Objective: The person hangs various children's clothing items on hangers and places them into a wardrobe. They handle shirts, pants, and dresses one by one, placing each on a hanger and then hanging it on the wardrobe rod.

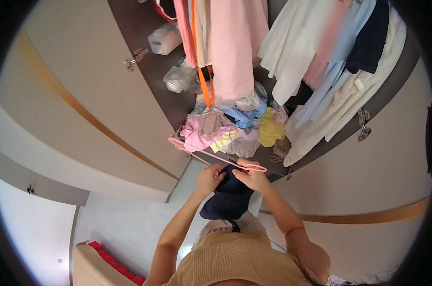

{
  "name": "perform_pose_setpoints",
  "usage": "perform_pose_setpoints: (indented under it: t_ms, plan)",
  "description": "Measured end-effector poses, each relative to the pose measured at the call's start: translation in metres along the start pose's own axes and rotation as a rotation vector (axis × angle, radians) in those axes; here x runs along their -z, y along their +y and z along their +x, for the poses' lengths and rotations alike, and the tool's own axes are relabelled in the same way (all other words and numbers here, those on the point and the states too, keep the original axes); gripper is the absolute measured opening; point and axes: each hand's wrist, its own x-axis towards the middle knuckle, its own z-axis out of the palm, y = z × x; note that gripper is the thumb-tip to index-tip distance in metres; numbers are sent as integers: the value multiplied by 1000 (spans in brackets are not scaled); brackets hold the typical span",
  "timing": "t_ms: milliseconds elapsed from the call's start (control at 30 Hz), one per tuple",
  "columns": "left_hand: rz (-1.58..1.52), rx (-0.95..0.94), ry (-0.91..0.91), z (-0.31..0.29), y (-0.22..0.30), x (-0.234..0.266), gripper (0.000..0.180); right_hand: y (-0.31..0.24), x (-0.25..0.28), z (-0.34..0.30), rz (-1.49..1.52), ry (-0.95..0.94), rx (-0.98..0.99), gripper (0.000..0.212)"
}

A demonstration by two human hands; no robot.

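Below the pink hanger (217, 157), left hand (211, 178) pinched navy cloth (229, 204); right hand (250, 175) clasped both. Cloth seemed soft, light; best gripped by top edge.

Dark wardrobe base (268, 156), crumpled pink clothes (201, 133), blue cloth (244, 117), yellow cloth (272, 128)

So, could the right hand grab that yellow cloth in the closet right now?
Probably, but it would have to let go first: the right hand seems busy with the navy garment and pink hanger. The yellow cloth lies just ahead, mostly uncovered.
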Motion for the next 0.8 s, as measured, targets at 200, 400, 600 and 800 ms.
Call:
perform_pose_setpoints:
  t_ms: [200,400,600,800]
  plan:
    - [-27,74,237,-55,42,53,46,-30,-39,-2,-136,90,116,23]
    - [124,109,457,-95,28,98,21,-37,-64,9,-571,284,204,17]
    - [-31,154,765,-99,11,125,11,39,-104,-3,-860,49,98,26]
    - [100,93,746,-112,11,131,10,69,-113,11,-592,90,-325,30]
